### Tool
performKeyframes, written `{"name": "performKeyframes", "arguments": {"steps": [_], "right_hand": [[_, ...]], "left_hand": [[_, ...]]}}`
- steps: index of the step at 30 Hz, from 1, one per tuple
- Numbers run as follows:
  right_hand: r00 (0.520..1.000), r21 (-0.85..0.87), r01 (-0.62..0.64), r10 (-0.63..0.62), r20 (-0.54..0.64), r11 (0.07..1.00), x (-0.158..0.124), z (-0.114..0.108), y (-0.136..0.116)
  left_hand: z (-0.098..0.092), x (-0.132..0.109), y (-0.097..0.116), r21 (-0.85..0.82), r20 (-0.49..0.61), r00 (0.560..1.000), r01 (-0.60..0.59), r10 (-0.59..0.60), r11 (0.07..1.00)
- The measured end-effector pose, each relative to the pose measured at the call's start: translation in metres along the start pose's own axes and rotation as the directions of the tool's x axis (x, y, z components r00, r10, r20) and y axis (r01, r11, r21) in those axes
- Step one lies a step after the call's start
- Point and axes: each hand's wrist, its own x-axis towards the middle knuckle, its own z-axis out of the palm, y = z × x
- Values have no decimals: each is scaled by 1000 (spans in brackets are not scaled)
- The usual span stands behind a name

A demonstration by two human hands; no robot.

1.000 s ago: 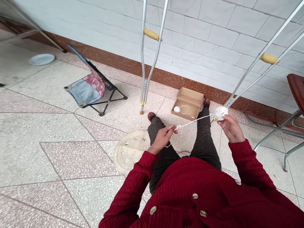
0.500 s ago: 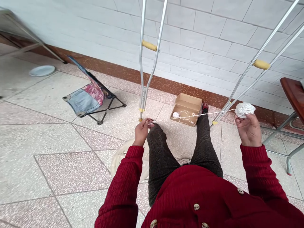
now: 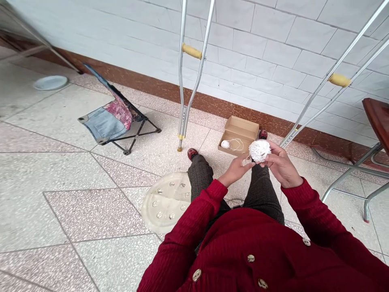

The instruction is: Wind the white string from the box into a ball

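Note:
A white ball of yarn (image 3: 259, 151) is gripped in my right hand (image 3: 282, 164), its fingers closed on the ball's right side. Close against the ball's left side is my left hand (image 3: 238, 168), its fingers pinching a thin white strand of the yarn. Behind the hands, a brown cardboard box (image 3: 241, 123) lies on the floor with its lid up. Inside it are a smaller white yarn ball (image 3: 225, 144) and some loose loops of strand.
Two metal crutches, one in the middle (image 3: 184, 117) and one at the right (image 3: 316, 95), lean on the tiled wall. A folding chair (image 3: 106, 123) stands at left. Beside my leg is a round, pale plastic piece (image 3: 164, 202). A reddish-brown chair (image 3: 377, 121) is at right.
My hands, far apart before with a strand stretched between them, have come together. The yarn ball moved left with my right hand, and my left hand moved right to it.

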Motion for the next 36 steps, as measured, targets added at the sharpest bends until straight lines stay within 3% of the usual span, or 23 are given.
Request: {"name": "performKeyframes", "arguments": {"steps": [3, 6, 9, 13, 20, 23, 26, 28, 31, 33, 36], "right_hand": [[1000, -9, 17, -18, -13, 1000, 2, -4, -7], [988, -27, 109, -111, -103, 994, 8, -21, -18], [960, -26, 193, -194, -202, 981, 16, -41, -24], [971, -19, 124, -125, -204, 992, 20, -50, -14], [967, -4, 130, -128, -220, 991, 22, -49, -6], [930, -10, 185, -178, -322, 983, 31, -70, -6], [857, -42, 273, -262, -444, 961, 42, -96, -8], [823, -82, 336, -335, -460, 938, 47, -109, -12], [822, -131, 377, -396, -408, 917, 47, -108, -19], [848, -130, 361, -383, -366, 923, 43, -94, -20], [915, -95, 280, -296, -276, 955, 34, -63, -19]], "left_hand": [[13, -8, -3, -48, 101, 994, -44, 49, 998], [7, -29, -13, -75, 177, 983, 51, -37, 996], [-10, -49, -15, -102, 119, 983, 155, -142, 983], [-29, -55, 0, -131, 21, 989, 147, -146, 980], [-32, -50, 23, -299, 66, 988, 153, -140, 942], [-30, -54, 26, -357, 107, 987, 153, -122, 921], [-32, -59, 24, -357, 152, 981, 169, -122, 919], [-37, -62, 20, -353, 159, 978, 187, -138, 917], [-48, -63, 6, -290, 135, 977, 200, -167, 936], [-53, -59, -7, -118, 98, 978, 193, -182, 974], [-56, -51, -24, 187, -47, 983, 185, -180, 965]]}}
